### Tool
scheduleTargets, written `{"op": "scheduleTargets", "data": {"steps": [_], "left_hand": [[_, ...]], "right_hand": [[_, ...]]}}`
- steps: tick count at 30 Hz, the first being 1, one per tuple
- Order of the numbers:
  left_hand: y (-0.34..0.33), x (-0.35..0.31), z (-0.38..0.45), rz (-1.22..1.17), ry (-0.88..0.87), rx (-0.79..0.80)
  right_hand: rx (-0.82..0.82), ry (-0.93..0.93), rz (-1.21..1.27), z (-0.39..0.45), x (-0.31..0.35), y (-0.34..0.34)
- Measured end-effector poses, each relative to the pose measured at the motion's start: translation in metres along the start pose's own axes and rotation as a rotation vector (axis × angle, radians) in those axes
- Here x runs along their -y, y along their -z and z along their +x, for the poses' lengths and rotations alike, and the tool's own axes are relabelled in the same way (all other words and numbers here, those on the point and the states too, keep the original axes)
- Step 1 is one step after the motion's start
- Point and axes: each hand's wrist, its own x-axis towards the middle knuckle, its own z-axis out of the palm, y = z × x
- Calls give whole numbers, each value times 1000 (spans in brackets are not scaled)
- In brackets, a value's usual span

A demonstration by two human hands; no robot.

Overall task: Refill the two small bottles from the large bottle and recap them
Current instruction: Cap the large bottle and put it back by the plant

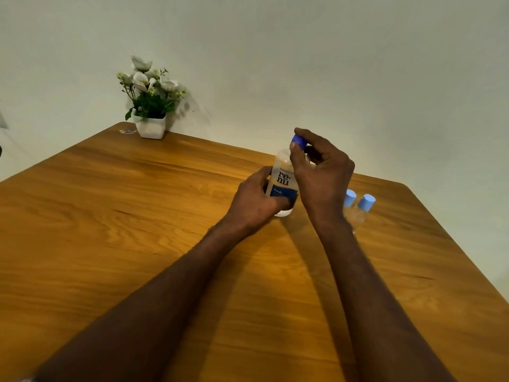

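Translucent large bottle (pixel 283 180) with its blue-and-white label stands upright on our wooden table (pixel 137 230), our left hand (pixel 254 199) gripping its base, our right hand (pixel 321 172) pinching its dark blue cap (pixel 298 141), two clear small bottles (pixel 358 209) with light blue caps just beyond.

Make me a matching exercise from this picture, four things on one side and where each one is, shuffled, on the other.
Things:
1. large bottle
2. dark blue cap
3. small bottles
4. flower pot

Places:
A. far left corner of the table
B. pinched by the right hand
C. gripped by the left hand
D. standing behind the right wrist

Pairs: 1-C, 2-B, 3-D, 4-A
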Motion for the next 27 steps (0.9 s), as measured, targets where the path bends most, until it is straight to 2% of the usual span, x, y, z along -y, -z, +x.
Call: {"op": "scheduleTargets", "data": {"steps": [10,16,27], "left_hand": [[-1,-3,-2,20,17,1],[-1,-2,-2,-1,18,9],[0,0,0,20,10,14]], "right_hand": [[-1,-11,-36,-1,7,-4],[-5,-50,42,-5,4,-2],[2,-41,-26,-11,4,-5]]}}
